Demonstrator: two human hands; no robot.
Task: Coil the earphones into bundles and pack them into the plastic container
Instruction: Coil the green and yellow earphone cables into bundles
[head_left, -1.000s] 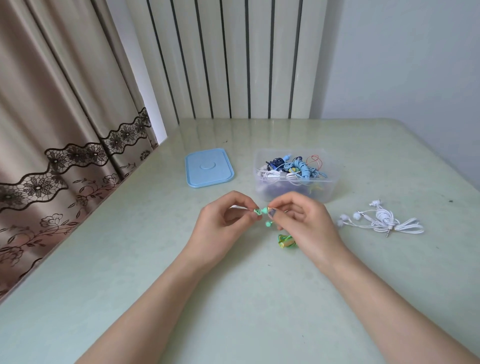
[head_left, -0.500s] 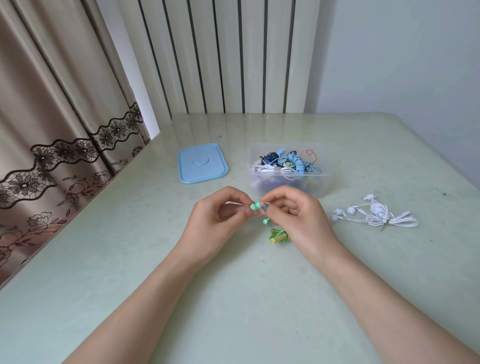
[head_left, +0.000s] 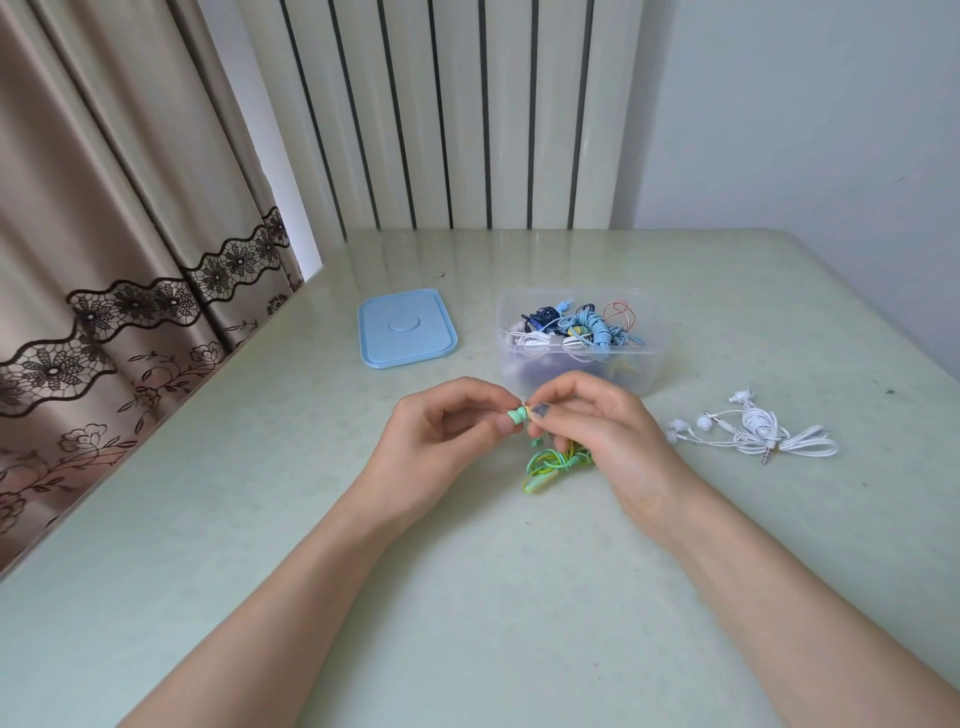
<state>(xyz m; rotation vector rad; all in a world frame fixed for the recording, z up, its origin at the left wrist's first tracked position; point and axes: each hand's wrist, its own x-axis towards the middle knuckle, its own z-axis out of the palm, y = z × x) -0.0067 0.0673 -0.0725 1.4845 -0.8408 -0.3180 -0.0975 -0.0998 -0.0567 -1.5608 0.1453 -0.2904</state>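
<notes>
Between the hands: green earphones (head_left: 551, 462), one earbud held up, its long axis running left to right; the cord hangs to a loose coil on the tabletop (head_left: 467, 597).
Change: more coil shows under the right hand than half a second ago.
Left hand (head_left: 441, 447): fingers curled, pinching the earbud.
Right hand (head_left: 608, 447): fingertips pinching the same earbud's other end.
Behind: plastic container (head_left: 576, 340), full of bundles, blue lid (head_left: 406, 328) beside.
Right: white earphones (head_left: 753, 434), coiled.
</notes>
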